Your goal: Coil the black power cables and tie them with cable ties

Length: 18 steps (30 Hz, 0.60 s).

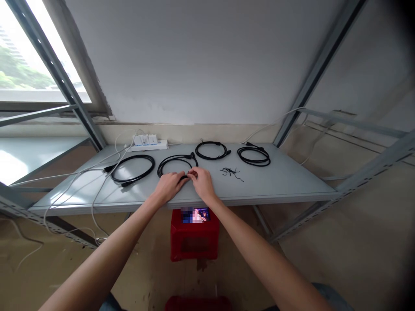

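Observation:
A coiled black cable (175, 158) lies on the grey shelf, its near edge under both hands. My left hand (170, 186) is closed on the near side of this coil, fingers curled over the strands. Right beside it, my right hand (201, 180) pinches at the same stretch of the coil; what is between its fingertips is too small to make out. To the right of my hands is a loose pile of short black twist ties (231, 172). The coil's plug end (192, 155) rests at its back right.
Other coiled black cables lie left (132, 168), behind (211, 150) and right (253, 154) on the grey shelf (275, 181). A white power strip (147, 145) with adapters stands at the back; white cords hang over the front left. Below, a phone (195, 215) rests on a red stool (194, 235).

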Available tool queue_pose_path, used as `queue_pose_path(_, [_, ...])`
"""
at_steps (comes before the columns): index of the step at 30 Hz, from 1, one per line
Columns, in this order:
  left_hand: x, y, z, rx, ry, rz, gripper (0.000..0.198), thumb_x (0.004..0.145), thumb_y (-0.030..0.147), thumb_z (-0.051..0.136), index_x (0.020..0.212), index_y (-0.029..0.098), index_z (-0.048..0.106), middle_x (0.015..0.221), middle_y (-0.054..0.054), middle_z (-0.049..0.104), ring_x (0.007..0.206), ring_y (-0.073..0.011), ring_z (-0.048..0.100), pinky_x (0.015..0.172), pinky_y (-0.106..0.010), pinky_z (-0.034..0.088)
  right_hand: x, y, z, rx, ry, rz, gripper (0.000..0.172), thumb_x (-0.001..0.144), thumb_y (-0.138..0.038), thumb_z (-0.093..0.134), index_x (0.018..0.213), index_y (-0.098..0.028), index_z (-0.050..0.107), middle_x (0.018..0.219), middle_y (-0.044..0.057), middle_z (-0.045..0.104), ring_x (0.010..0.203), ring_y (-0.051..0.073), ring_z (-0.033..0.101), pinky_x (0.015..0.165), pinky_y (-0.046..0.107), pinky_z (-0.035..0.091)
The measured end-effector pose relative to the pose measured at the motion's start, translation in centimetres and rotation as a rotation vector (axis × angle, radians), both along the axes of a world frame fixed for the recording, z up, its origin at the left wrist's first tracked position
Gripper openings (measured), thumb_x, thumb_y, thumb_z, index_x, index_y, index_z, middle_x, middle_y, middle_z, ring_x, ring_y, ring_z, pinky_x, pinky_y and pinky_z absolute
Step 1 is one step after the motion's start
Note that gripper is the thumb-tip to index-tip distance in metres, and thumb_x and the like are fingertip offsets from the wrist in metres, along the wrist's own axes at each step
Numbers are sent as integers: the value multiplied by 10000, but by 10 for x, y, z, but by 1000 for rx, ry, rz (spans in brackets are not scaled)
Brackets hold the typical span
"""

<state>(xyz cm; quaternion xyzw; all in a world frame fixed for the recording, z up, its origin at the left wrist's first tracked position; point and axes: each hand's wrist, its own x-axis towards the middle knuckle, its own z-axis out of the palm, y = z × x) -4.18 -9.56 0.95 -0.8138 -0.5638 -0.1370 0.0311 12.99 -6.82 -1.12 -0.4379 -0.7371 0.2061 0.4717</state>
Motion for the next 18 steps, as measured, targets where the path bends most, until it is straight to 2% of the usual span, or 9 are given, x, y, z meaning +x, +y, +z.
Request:
queue_pose_path(6, [-1,-1,0,11,-1,15,424,1066,496,354,1172,225,662,956,-117,757,899,-267,722,730,-295,435,-1,1,6,43,-160,-22,103,983,-192,562,925,-222,643,995,54,704,857,206,644,753,292,454])
queue_pose_path(11, [0,-1,2,0,-9,17,385,1058,468,377,1153,223,659,970,-118,763,894,-269,722,700,-300,416,3,-2,12,103,-451,-3,158,1056,-224,457,1069,-219,614,1113,102,689,798,225,641,666,308,401])
queue_pose_path(14, [-1,0,0,-4,-2,20,362,1050,456,395,1102,220,664,939,-117,761,874,-276,721,681,-305,399,4,-5,13,131,-600,-9,183,1068,-227,418,1104,-205,595,1091,131,706,781,244,655,654,320,391])
queue_pose_path(18, [-1,1,-1,-2,-4,7,332,1044,428,405,1094,227,665,951,-112,763,867,-276,721,678,-307,396,2,-10,16,103,-699,-38,209,1084,-267,395,1077,-208,595,976,119,741,785,248,682,673,314,408])
